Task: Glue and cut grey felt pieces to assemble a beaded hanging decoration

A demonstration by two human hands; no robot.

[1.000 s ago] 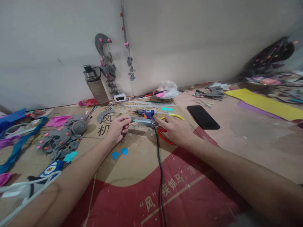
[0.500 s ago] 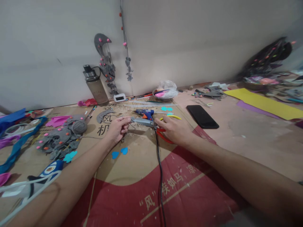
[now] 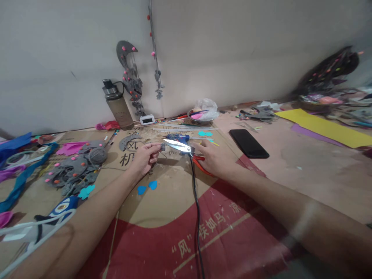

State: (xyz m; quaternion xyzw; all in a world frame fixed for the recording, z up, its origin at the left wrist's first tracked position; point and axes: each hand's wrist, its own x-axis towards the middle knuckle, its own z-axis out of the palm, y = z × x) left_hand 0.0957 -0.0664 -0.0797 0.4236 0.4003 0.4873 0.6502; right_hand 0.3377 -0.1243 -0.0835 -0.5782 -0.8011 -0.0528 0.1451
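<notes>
My left hand [image 3: 147,157] pinches a small grey piece, apparently felt [image 3: 163,147], between thumb and fingertips. In my right hand [image 3: 210,157] is a pair of scissors [image 3: 178,145] with orange-red and yellow handles. Their bright blades point left, the tips just beside the grey piece, and look closed together. Behind the blades lies a blue glue gun [image 3: 181,137], partly covered by them. Two blue paper hearts [image 3: 152,185] rest on the cardboard [image 3: 157,211] nearer to me. A black cable [image 3: 196,209] runs from below the scissors toward me.
On the left lies a heap of grey felt and yarn [image 3: 77,166] with pompoms. A bottle [image 3: 119,110], a small white clock [image 3: 147,120] and a bowl [image 3: 200,120] stand at the wall. To the right are a black phone [image 3: 249,143] and yellow sheet [image 3: 322,126].
The scissor blades have come together and turned, now shining, with their tips slightly higher. The yellow handle has swung in behind my right hand. My left hand has barely moved.
</notes>
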